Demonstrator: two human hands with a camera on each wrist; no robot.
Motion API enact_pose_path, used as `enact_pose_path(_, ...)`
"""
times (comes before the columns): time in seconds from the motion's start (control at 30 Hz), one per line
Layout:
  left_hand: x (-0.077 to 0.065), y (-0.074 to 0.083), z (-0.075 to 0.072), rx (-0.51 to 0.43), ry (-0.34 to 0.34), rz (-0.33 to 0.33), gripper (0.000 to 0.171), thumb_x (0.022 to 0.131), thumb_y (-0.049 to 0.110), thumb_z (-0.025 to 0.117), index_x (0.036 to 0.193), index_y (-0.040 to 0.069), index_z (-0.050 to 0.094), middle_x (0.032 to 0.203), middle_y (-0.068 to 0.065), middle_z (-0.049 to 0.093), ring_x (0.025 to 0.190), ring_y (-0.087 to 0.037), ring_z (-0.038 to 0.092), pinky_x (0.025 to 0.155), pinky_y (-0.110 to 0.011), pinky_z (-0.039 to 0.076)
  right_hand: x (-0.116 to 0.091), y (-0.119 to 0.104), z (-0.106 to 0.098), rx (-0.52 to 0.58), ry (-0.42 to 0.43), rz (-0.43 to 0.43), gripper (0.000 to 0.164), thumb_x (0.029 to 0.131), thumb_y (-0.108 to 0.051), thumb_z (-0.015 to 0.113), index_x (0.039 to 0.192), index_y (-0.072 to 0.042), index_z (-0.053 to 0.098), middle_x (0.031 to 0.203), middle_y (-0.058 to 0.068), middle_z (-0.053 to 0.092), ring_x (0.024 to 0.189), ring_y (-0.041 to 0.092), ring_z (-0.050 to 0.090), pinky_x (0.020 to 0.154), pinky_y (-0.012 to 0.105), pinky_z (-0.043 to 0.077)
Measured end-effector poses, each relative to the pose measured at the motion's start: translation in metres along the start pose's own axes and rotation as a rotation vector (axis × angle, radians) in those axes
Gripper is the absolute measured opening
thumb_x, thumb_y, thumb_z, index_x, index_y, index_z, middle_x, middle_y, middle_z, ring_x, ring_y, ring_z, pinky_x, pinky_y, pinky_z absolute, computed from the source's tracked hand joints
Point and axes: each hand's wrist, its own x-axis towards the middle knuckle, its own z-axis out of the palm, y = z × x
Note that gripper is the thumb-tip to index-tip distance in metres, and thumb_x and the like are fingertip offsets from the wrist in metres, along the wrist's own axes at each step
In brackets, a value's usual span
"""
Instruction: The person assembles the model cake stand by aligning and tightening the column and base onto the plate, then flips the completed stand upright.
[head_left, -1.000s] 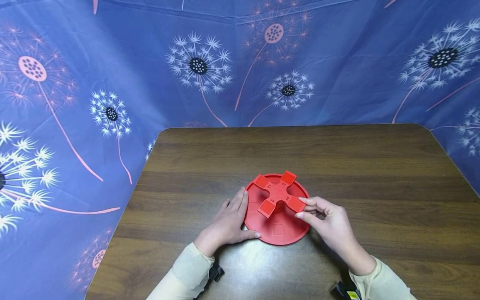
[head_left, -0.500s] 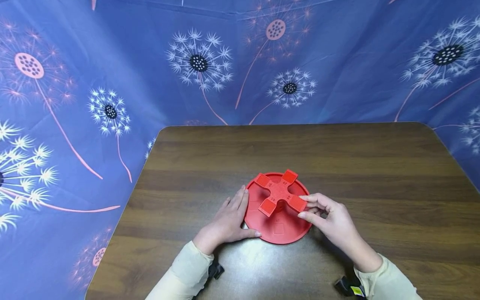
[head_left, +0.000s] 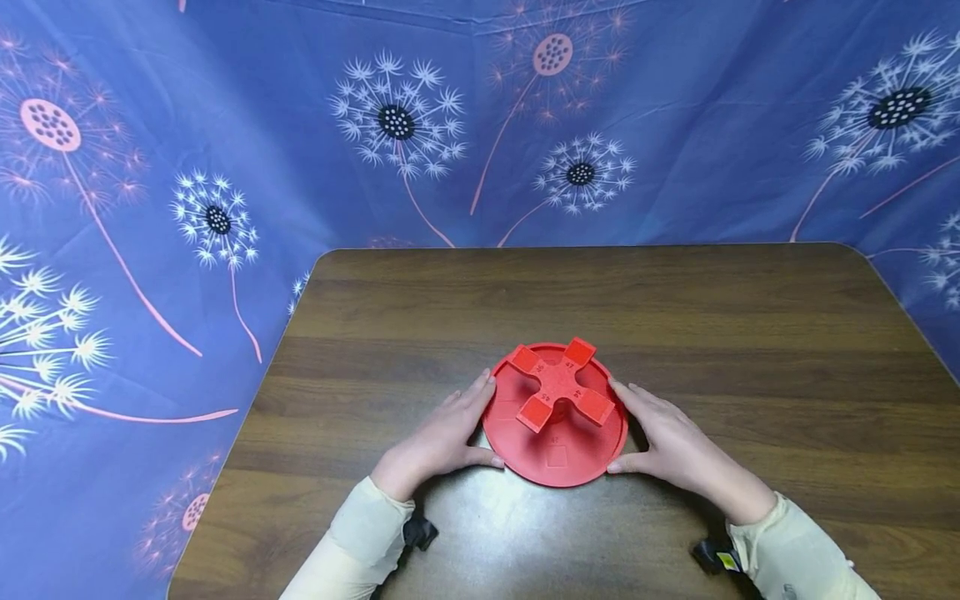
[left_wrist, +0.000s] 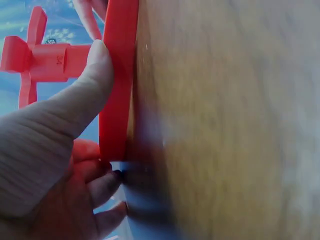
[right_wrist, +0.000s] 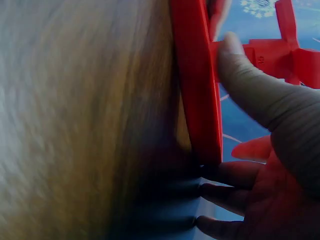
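Observation:
A round red plastic base (head_left: pixel 556 457) stands on the table, with a raised, numbered red cross-shaped piece (head_left: pixel 557 382) above its middle. In the left wrist view, a red post (left_wrist: pixel 52 62) links the two. My left hand (head_left: pixel 442 437) rests against the left rim, fingers stretched along the side and thumb at the front. On the right side, my right hand (head_left: pixel 675 442) lies the same way, its thumb near the front rim. Both wrist views show the left thumb (left_wrist: pixel 90 82) and right thumb (right_wrist: pixel 245 80) against the base, other fingertips down by the table.
The brown wood-grain table (head_left: pixel 420 317) extends around the base on all sides. Behind and at the left hangs a blue cloth (head_left: pixel 285 100) with a dandelion print. Small black devices sit by both wrists.
My right hand has let go of one arm of the cross-shaped piece and moved down to the base's right rim. The left hand has stayed at the left rim, its thumb shifting slightly left.

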Motion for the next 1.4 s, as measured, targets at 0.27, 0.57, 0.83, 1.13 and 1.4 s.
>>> enact_pose_path(0.27,0.005,-0.005,0.0,0.014,0.031,0.019,0.11,0.075,0.05,0.078,0.154,0.001,0.02,0.16,-0.015,0.018,0.142,-0.026,0.031,0.109,-0.038,0.036,0.005,0.001,-0.003,-0.073,-0.082,-0.011,0.116,0.061,-0.039,0.091,0.145,0.013,0.031,0.146,0.032,0.037,0.133,0.048,0.038,0.104,0.062,0.032)
enact_pose_path(0.57,0.006,-0.003,0.001,0.018,0.083,0.048,0.109,0.074,0.046,0.08,0.153,-0.002,0.022,0.157,-0.018,0.024,0.139,-0.027,0.037,0.108,-0.036,0.037,0.006,0.006,0.001,-0.085,-0.021,-0.015,0.116,0.057,-0.038,0.093,0.145,0.011,0.036,0.142,0.031,0.043,0.127,0.048,0.045,0.098,0.061,0.041)
enact_pose_path(0.83,0.007,-0.006,0.0,-0.124,0.1,0.038,0.11,0.07,0.04,0.086,0.153,-0.001,0.025,0.157,-0.017,0.027,0.14,-0.026,0.035,0.111,-0.036,0.033,-0.002,0.013,0.002,-0.002,0.042,0.009,0.115,0.056,-0.044,0.092,0.145,0.006,0.039,0.138,0.028,0.05,0.12,0.049,0.051,0.095,0.06,0.043)
enact_pose_path(1.13,0.0,-0.006,-0.01,-0.358,0.201,0.068,0.097,0.071,0.03,0.088,0.148,0.0,0.038,0.146,-0.013,0.047,0.131,-0.023,0.048,0.108,-0.039,0.038,-0.013,0.016,-0.003,0.389,0.131,-0.009,0.088,0.072,-0.015,0.086,0.145,0.004,0.041,0.139,0.024,0.051,0.125,0.004,0.048,0.095,0.006,0.034)
enact_pose_path(1.4,-0.001,0.02,-0.016,-0.752,0.356,-0.01,0.061,0.078,0.006,0.081,0.131,-0.008,0.055,0.126,-0.022,0.062,0.113,-0.029,0.063,0.092,-0.031,0.05,-0.014,0.002,-0.01,0.915,0.31,-0.071,0.053,0.084,0.018,0.063,0.134,0.018,0.045,0.128,0.003,0.064,0.112,0.007,0.062,0.087,0.018,0.05)
